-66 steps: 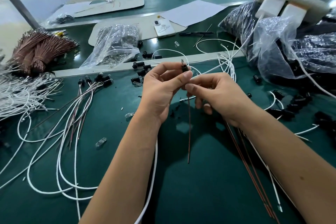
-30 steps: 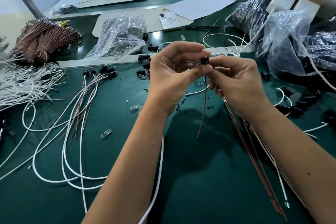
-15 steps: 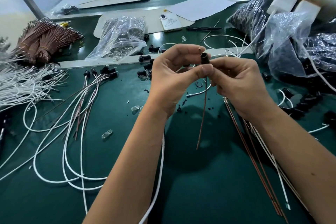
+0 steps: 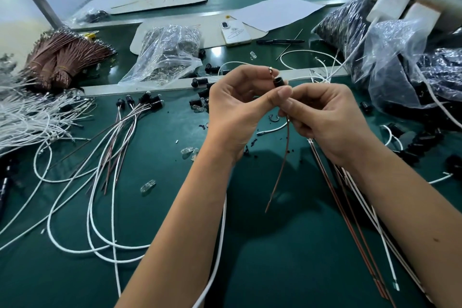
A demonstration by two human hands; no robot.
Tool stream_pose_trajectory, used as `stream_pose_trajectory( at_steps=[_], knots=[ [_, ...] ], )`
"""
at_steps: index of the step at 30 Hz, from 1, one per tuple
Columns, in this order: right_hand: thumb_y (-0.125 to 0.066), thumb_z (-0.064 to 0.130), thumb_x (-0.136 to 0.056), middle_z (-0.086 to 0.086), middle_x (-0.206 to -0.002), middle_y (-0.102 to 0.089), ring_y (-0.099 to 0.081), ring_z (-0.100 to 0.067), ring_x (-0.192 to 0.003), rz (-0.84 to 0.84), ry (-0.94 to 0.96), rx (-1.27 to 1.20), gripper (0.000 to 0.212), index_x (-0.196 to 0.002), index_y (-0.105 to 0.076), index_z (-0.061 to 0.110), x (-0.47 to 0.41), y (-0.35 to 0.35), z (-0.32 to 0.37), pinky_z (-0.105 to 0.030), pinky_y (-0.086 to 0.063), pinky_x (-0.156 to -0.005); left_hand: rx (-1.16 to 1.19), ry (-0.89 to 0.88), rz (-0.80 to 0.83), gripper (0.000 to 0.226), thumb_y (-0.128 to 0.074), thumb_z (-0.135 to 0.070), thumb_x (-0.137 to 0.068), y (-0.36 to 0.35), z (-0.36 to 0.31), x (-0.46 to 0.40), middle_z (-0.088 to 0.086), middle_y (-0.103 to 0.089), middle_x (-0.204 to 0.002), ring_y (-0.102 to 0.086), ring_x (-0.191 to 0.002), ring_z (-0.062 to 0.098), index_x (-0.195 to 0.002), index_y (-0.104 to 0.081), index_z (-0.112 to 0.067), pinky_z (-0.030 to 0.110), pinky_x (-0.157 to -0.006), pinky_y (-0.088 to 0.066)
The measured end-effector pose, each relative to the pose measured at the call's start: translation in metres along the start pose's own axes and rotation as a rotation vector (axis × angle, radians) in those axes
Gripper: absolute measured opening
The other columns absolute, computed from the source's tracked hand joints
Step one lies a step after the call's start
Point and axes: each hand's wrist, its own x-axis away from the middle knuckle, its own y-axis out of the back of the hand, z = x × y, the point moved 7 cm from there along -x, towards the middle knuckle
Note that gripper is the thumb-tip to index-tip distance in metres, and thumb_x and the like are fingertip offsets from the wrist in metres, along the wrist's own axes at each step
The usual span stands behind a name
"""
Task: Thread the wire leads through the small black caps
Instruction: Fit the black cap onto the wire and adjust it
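Pinching black cap (image 4: 279, 82) upright | both hands' fingers (image 4: 283, 94) gripping | brown lead (image 4: 281, 167) hanging down

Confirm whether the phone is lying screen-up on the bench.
No: the phone lies face down, its white back and camera lens facing up.

Single head-worn wide-angle cam, looks forward and down over both forearms at the green table (image 4: 275, 270); hands sit close, mid-frame; far benches curve along the top edge.
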Motion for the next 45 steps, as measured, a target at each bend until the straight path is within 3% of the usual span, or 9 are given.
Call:
stream_pose_trajectory(
  at_steps=[4,7,9,14,22,31,35,39,45],
  knots=[
    [-0.081,0.028,-0.085,-0.001,-0.059,-0.058,-0.033,-0.013,-0.049,-0.007,0.020,0.039,0.012,-0.086,-0.079,0.017,0.000,0.003,-0.001,-0.022,-0.026,-0.044,-0.014,-0.034,0.010,0.030,-0.082,0.010,-0.072,0.000,-0.003,0.000,0.010,-0.075,-0.084,-0.070,-0.076,0.020,-0.093,-0.068,-0.006,0.035,-0.077,-0.059],
    [-0.080,0.031,-0.089,-0.021,-0.061,-0.046,-0.031,-0.036,-0.051,-0.038,0.066,0.143,0.008,-0.088,-0.080,0.023,0.000,0.004,0.001,-0.025,-0.028,-0.043,-0.013,-0.057,0.031,0.033,-0.084,0.011,-0.069,-0.002,-0.006,0.001,0.011,-0.074,-0.087,-0.070,-0.078,0.019,-0.094,-0.069,-0.006,0.030,-0.076,-0.057],
    [-0.079,0.029,-0.090,-0.016,-0.063,-0.053,-0.035,-0.045,-0.052,-0.054,0.131,0.195,0.002,-0.090,-0.080,0.027,0.000,0.004,0.007,-0.027,-0.033,-0.041,-0.014,-0.078,0.048,0.036,-0.084,0.012,-0.068,-0.003,-0.009,0.001,0.010,-0.075,-0.087,-0.071,-0.079,0.018,-0.095,-0.069,-0.006,0.028,-0.077,-0.056],
    [-0.075,0.004,-0.092,0.003,-0.079,-0.070,-0.062,-0.016,-0.060,-0.062,0.274,0.286,0.017,-0.097,-0.077,0.019,0.000,0.004,0.017,-0.026,-0.046,-0.041,-0.081,-0.139,0.069,0.040,-0.086,0.012,-0.065,-0.008,-0.013,0.001,0.006,-0.076,-0.088,-0.072,-0.083,0.020,-0.095,-0.069,-0.009,0.032,-0.080,-0.057],
    [-0.072,-0.006,-0.090,-0.001,-0.089,-0.069,-0.067,-0.019,-0.066,-0.074,0.337,0.309,0.025,-0.099,-0.077,0.017,0.001,0.005,0.019,-0.031,-0.048,-0.041,-0.155,-0.199,0.053,0.040,-0.087,0.011,-0.065,-0.010,-0.018,0.002,0.009,-0.075,-0.087,-0.072,-0.084,0.020,-0.095,-0.067,-0.005,0.034,-0.080,-0.057],
    [-0.073,0.003,-0.092,0.002,-0.091,-0.069,-0.067,-0.022,-0.068,-0.065,0.347,0.352,0.021,-0.101,-0.078,0.022,-0.001,0.005,0.018,-0.031,-0.045,-0.042,-0.177,-0.204,0.031,0.039,-0.088,0.011,-0.064,-0.010,-0.020,0.003,0.012,-0.075,-0.087,-0.072,-0.083,0.021,-0.094,-0.067,-0.002,0.030,-0.078,-0.056],
    [-0.071,0.001,-0.093,0.006,-0.091,-0.070,-0.063,-0.023,-0.068,-0.049,0.381,0.369,0.028,-0.104,-0.078,0.026,-0.001,0.004,0.020,-0.020,-0.046,-0.051,-0.180,-0.213,0.030,0.039,-0.088,0.010,-0.064,-0.009,-0.021,0.003,0.012,-0.075,-0.087,-0.073,-0.083,0.022,-0.094,-0.068,-0.004,0.032,-0.078,-0.056],
    [-0.071,0.000,-0.093,0.014,-0.088,-0.069,-0.060,-0.010,-0.069,-0.046,0.395,0.407,0.027,-0.106,-0.077,0.022,-0.001,0.003,0.020,-0.013,-0.045,-0.059,-0.204,-0.224,0.029,0.038,-0.088,0.010,-0.065,-0.009,-0.022,0.003,0.013,-0.076,-0.088,-0.074,-0.084,0.024,-0.094,-0.068,-0.004,0.037,-0.078,-0.058],
    [-0.074,0.003,-0.093,0.004,-0.093,-0.072,-0.065,-0.016,-0.082,-0.078,0.426,0.481,0.024,-0.106,-0.077,0.023,-0.001,0.005,0.022,-0.026,-0.051,-0.071,-0.277,-0.244,0.009,0.035,-0.089,0.006,-0.067,-0.009,-0.024,0.004,0.011,-0.077,-0.088,-0.073,-0.082,0.018,-0.095,-0.069,-0.001,0.029,-0.073,-0.054]
  ],
)
